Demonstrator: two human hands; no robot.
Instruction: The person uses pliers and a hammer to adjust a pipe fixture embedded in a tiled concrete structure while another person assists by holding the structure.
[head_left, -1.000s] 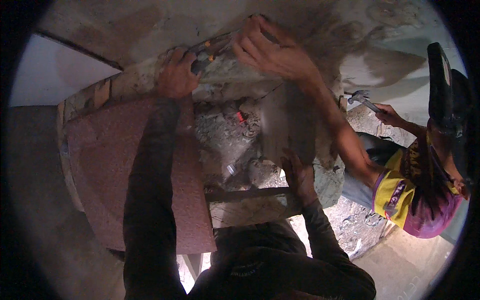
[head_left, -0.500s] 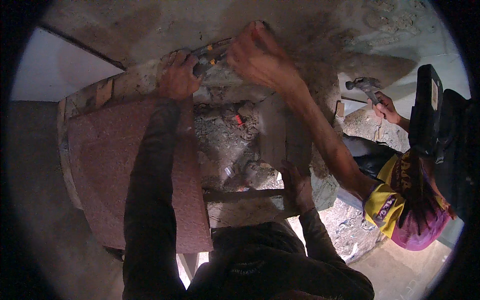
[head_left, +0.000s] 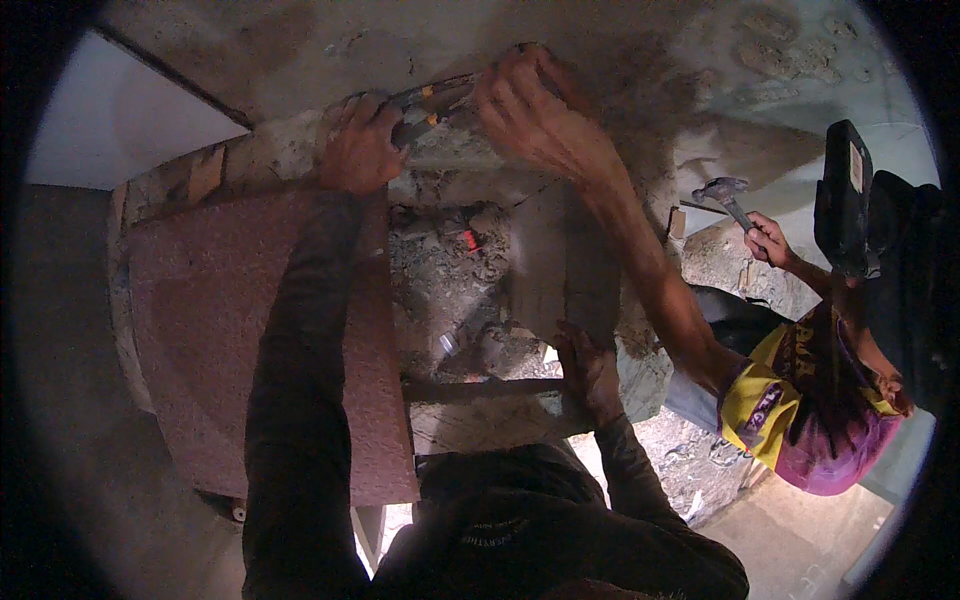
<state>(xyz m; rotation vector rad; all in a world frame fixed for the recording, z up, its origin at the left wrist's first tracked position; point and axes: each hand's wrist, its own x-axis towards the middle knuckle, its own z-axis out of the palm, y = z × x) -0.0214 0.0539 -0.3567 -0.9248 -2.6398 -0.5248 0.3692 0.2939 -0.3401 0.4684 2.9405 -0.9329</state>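
My left hand [head_left: 362, 145] is closed at the far edge of the worktop, around one end of a dark two-armed tool [head_left: 432, 119] with orange marks that looks like pliers. Just right of it, a co-worker's hand [head_left: 530, 105] is at the tool's other end; its fingertips are partly hidden. Lower right, my right hand [head_left: 592, 375] curls against the near edge of a grey board [head_left: 543, 260], its grip partly hidden. The co-worker's other hand [head_left: 766, 240] holds a claw hammer [head_left: 724, 194] upright.
A reddish-brown slab [head_left: 215, 330] lies under my left forearm. An opening with rubble [head_left: 440, 290] and a small red piece [head_left: 473, 240] sits mid-worktop. At the right, a co-worker in yellow and purple [head_left: 800, 400] leans in beside a black case [head_left: 845, 200].
The co-worker's near hand has shifted slightly right along the far edge, and the hammer has tipped more upright. My hands keep nearly the same places.
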